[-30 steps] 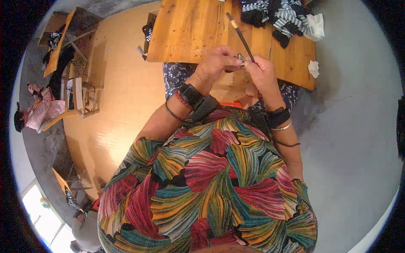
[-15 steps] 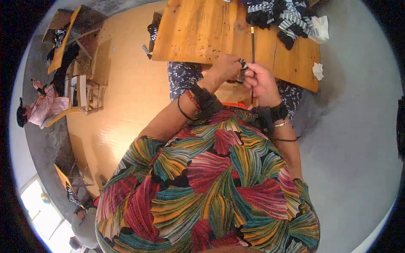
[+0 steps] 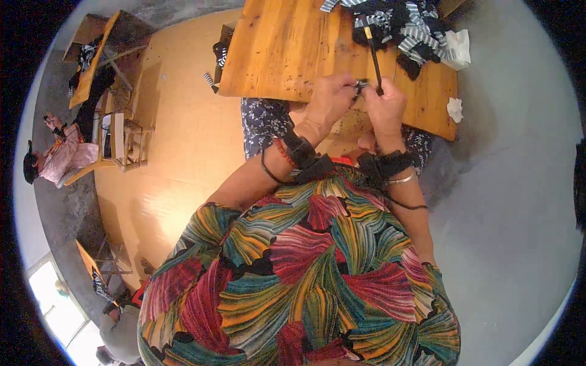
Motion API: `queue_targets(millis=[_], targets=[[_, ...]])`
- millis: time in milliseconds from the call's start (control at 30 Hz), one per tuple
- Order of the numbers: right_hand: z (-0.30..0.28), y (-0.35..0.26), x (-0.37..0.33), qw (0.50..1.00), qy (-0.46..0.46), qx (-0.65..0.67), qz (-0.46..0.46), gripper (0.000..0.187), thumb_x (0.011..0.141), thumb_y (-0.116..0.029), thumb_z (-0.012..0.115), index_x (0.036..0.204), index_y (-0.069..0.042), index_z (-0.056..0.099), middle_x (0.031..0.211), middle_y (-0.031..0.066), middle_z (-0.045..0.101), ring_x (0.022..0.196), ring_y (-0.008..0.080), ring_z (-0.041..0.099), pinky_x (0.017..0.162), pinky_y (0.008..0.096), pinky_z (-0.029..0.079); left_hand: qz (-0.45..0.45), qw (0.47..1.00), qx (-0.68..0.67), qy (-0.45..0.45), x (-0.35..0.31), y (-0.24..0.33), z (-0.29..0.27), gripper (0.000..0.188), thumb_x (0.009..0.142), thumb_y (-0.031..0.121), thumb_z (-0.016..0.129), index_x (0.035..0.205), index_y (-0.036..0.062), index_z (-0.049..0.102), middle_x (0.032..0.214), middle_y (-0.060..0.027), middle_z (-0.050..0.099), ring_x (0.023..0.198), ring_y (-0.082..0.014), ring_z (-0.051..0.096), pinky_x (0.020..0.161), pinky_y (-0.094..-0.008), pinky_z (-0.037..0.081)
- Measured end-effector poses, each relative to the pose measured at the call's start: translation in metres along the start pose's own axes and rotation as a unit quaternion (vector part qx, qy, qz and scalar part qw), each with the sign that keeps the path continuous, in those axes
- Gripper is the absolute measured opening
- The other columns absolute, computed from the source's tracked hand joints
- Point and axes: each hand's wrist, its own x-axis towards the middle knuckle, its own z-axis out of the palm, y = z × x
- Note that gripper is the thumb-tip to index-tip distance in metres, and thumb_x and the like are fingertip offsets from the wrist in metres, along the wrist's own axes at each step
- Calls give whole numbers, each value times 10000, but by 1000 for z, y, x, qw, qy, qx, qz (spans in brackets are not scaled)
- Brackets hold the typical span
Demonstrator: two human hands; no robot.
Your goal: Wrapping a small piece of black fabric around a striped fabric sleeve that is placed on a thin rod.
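Fingertips of my left hand (image 3: 331, 100) are pinched on a small dark-and-pale piece (image 3: 361, 83), held between both hands by the near edge of the wooden table (image 3: 274, 55); my right hand (image 3: 386, 108) clasps a dark stick (image 3: 374, 58).

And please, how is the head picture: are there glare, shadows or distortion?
In the head view: glare on the tan floor; the window, lower left, washed out white; soft shadow on the grey surface right of the wooden table; straight edges bent near the picture's rim; the small dark item between left hand and right hand too unclear to identify.
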Motion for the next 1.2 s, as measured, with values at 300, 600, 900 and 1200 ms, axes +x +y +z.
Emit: queue_targets(millis=[300,600,900,1200], targets=[[18,26,-8,937,-140,280,152,146,755,-86,498,653,13,530,548,50,529,490,114,477,446,277,390,-189,788,-565,-155,-4,-31,-6,66,802,96,536,806,33,515,553,0,431,470,-153,446,504,-304,410],[8,14,-14,925,-163,310,146,122,762,-75,511,666,-13,554,590,-17,506,523,66,451,441,235,354,-174,956,-186,-146,-7,-12,-18,133,742,123,621,789,42,526,613,-18,508,481,-97,474,444,-235,394],[-3,4,-10,845,-242,399,262,176,784,-155,560,641,-93,477,527,-71,379,423,29,300,377,204,220,-203,917,-340,-54,-4,-26,-18,112,750,131,599,795,33,566,747,-68,620,642,-150,594,565,-265,484],[-5,-8,-15,907,-269,267,182,132,806,-142,528,733,-39,564,595,-54,452,519,34,385,457,203,303,-145,978,28,-150,-6,-40,-10,177,800,181,519,831,14,569,672,-35,565,510,-127,529,487,-254,445]])
